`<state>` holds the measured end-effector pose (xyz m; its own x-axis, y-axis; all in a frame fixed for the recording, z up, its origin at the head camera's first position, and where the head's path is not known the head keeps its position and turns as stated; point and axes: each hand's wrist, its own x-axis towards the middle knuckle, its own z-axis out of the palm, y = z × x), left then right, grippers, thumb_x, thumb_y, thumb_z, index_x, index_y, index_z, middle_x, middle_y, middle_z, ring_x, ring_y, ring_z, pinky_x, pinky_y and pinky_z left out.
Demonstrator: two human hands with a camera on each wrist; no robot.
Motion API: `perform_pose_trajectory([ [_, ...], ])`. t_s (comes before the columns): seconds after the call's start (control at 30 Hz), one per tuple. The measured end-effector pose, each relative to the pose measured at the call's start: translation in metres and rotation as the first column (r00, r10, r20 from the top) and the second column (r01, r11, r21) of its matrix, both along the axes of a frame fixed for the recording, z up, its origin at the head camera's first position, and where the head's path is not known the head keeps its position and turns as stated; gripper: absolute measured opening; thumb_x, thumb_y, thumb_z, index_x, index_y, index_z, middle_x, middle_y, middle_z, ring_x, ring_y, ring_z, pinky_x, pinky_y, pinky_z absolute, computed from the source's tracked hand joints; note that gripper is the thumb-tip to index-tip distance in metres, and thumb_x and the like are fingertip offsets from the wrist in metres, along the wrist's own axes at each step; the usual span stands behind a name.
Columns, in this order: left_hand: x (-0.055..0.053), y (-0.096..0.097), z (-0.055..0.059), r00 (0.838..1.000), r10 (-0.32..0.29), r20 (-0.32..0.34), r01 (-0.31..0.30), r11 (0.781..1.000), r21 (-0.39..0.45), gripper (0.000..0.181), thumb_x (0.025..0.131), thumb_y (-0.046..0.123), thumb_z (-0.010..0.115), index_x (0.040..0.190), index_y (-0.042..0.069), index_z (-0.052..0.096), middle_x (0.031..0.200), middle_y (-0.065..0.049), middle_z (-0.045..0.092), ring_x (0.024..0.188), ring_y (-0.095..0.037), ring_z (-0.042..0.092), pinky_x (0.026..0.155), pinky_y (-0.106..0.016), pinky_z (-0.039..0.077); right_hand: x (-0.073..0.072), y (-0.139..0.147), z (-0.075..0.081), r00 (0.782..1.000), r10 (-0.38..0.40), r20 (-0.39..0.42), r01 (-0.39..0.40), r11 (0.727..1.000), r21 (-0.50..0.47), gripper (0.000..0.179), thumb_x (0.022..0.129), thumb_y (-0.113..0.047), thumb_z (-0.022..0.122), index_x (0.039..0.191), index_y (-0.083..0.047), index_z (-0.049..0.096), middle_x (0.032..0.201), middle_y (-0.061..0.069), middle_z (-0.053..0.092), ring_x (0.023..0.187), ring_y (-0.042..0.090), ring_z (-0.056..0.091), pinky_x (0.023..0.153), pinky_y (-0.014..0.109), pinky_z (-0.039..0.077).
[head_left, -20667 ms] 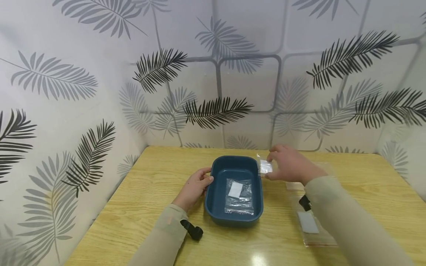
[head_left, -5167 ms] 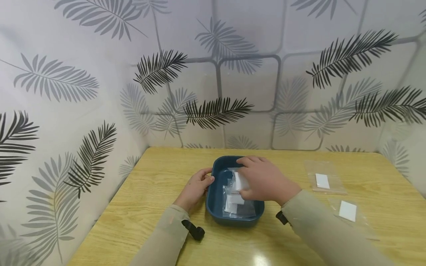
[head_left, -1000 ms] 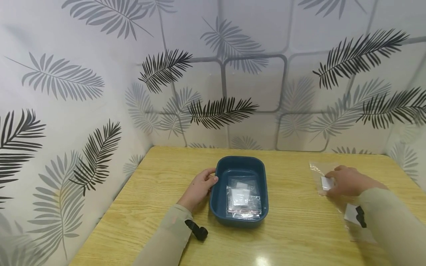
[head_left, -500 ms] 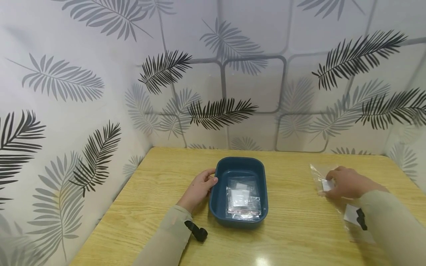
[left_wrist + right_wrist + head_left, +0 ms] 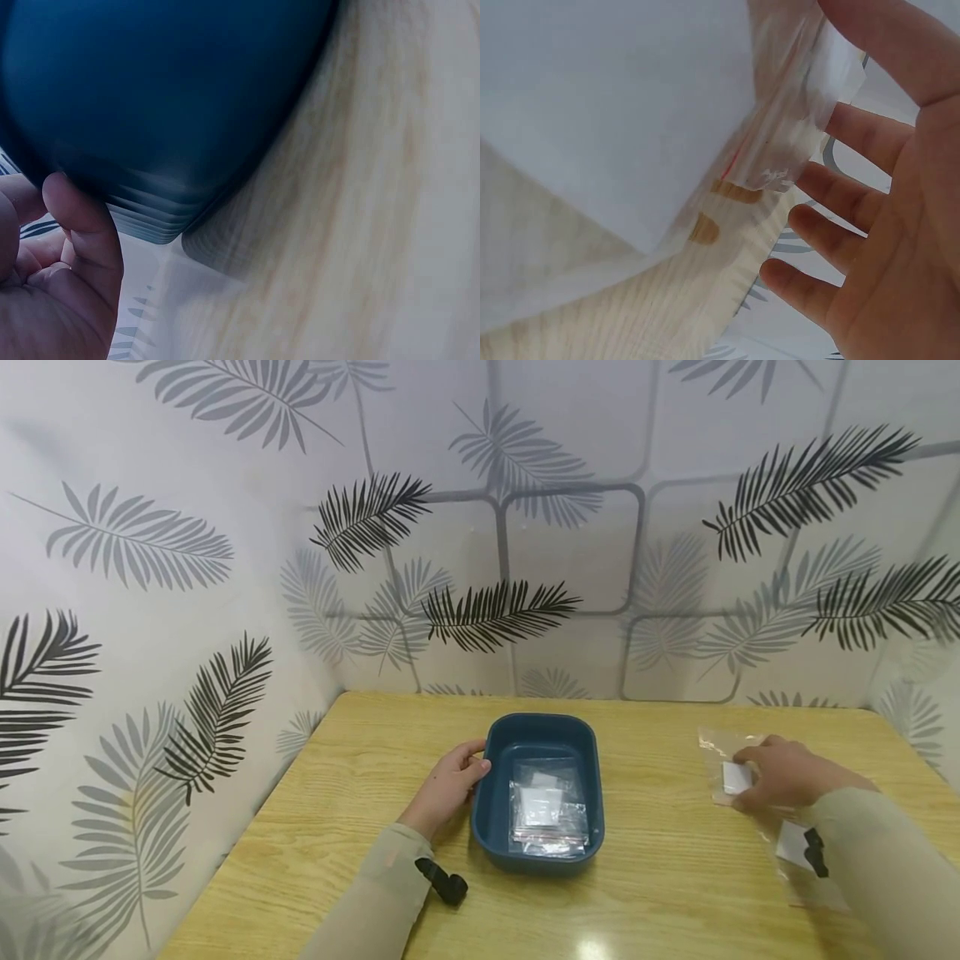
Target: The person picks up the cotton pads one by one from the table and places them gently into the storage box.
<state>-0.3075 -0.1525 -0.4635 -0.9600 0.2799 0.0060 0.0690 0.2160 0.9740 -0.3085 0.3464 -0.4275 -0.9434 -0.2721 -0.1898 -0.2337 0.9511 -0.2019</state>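
Note:
My left hand grips the left side of a dark blue plastic bin, with the thumb at the rim; the left wrist view shows the thumb against the bin's wall. In the bin lie several overlapping clear zip bags with white pieces inside. At the far right, my right hand pinches the right side of another clear zip bag holding a white piece. Its fingers partly cover this bag. In the right wrist view, clear plastic reaches between thumb and index finger.
One more zip bag with a white piece lies nearer on the wooden table, partly under my right forearm. Walls with a leaf pattern stand behind and to the left. A black strap is on each wrist.
Since the oldest frame, more zip bags have come to lie in the bin. Over the last second the right hand stays at the far bag, whose plastic shifts slightly and lies flatter.

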Motion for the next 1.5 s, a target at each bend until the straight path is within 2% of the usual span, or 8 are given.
perform_pose_trajectory([
  [0.17,0.000,0.000,0.000,1.000,-0.002,-0.005,0.002,1.000,0.013,0.045,0.107,0.020,0.054,0.150,0.007,0.046,0.114,-0.021,0.058,0.078,-0.019,0.053,0.066,-0.030,0.045,-0.001,0.000,-0.001,0.997,0.039,-0.072,-0.039,0.999,0.000,0.069,0.070,-0.047,0.086,0.118,-0.002,0.069,0.111,0.023,0.057,0.094,0.040,0.054,0.074,0.057,0.049],
  [0.3,0.001,0.001,0.003,1.000,0.002,-0.003,-0.002,1.000,0.006,0.046,0.107,0.020,0.053,0.151,0.006,0.045,0.115,-0.022,0.058,0.078,-0.020,0.053,0.067,-0.032,0.045,-0.002,0.000,-0.005,0.993,0.052,-0.111,-0.051,0.999,0.007,0.066,0.071,-0.051,0.085,0.113,-0.002,0.072,0.110,0.020,0.059,0.097,0.041,0.056,0.078,0.059,0.049],
  [0.43,0.002,0.002,0.005,1.000,0.013,-0.003,-0.013,1.000,-0.016,0.047,0.108,0.018,0.052,0.151,0.003,0.043,0.115,-0.024,0.058,0.079,-0.021,0.052,0.068,-0.034,0.046,-0.001,-0.002,-0.008,0.987,0.060,-0.148,-0.058,0.998,0.021,0.063,0.072,-0.056,0.083,0.106,-0.004,0.074,0.110,0.019,0.060,0.096,0.038,0.057,0.077,0.056,0.051],
  [0.6,0.011,0.005,0.016,1.000,0.015,0.007,-0.015,1.000,-0.025,0.045,0.108,0.013,0.050,0.150,-0.001,0.042,0.117,-0.029,0.056,0.081,-0.024,0.053,0.070,-0.034,0.046,0.002,-0.006,-0.007,0.979,0.078,-0.191,-0.072,0.997,0.037,0.058,0.071,-0.058,0.082,0.097,-0.007,0.073,0.109,0.016,0.060,0.095,0.037,0.057,0.074,0.052,0.051],
  [0.77,0.022,0.008,0.029,1.000,0.009,-0.014,-0.009,1.000,-0.017,0.046,0.108,0.014,0.050,0.149,-0.004,0.042,0.114,-0.029,0.056,0.081,-0.025,0.053,0.069,-0.033,0.046,0.004,-0.018,-0.001,0.953,0.122,-0.276,-0.116,0.993,0.039,0.056,0.073,-0.057,0.083,0.093,-0.006,0.072,0.110,0.017,0.061,0.098,0.040,0.057,0.081,0.057,0.050],
  [0.97,0.024,0.009,0.033,1.000,0.018,-0.016,-0.019,1.000,-0.016,0.044,0.108,0.012,0.050,0.149,-0.003,0.043,0.114,-0.029,0.056,0.082,-0.025,0.053,0.071,-0.035,0.046,0.007,-0.042,0.014,0.935,0.137,-0.328,-0.139,0.990,0.018,0.053,0.074,-0.051,0.084,0.098,-0.005,0.073,0.116,0.019,0.061,0.105,0.043,0.058,0.087,0.059,0.048],
  [1.33,0.020,0.007,0.027,1.000,-0.004,-0.008,0.004,1.000,0.016,0.046,0.107,0.010,0.050,0.149,-0.005,0.041,0.114,-0.030,0.056,0.076,-0.020,0.052,0.067,-0.033,0.045,0.018,-0.095,0.042,0.890,0.197,-0.410,-0.203,0.979,0.030,0.051,0.074,-0.048,0.084,0.104,-0.008,0.073,0.128,0.020,0.059,0.114,0.043,0.057,0.088,0.057,0.049],
  [1.5,0.008,0.005,0.011,1.000,-0.003,0.014,0.003,0.999,0.036,0.046,0.107,0.011,0.051,0.150,-0.003,0.042,0.114,-0.029,0.055,0.075,-0.020,0.051,0.065,-0.030,0.044,0.023,-0.119,0.049,0.877,0.214,-0.429,-0.231,0.973,0.014,0.051,0.075,-0.049,0.083,0.106,-0.010,0.073,0.131,0.018,0.059,0.117,0.042,0.056,0.091,0.058,0.048],
])
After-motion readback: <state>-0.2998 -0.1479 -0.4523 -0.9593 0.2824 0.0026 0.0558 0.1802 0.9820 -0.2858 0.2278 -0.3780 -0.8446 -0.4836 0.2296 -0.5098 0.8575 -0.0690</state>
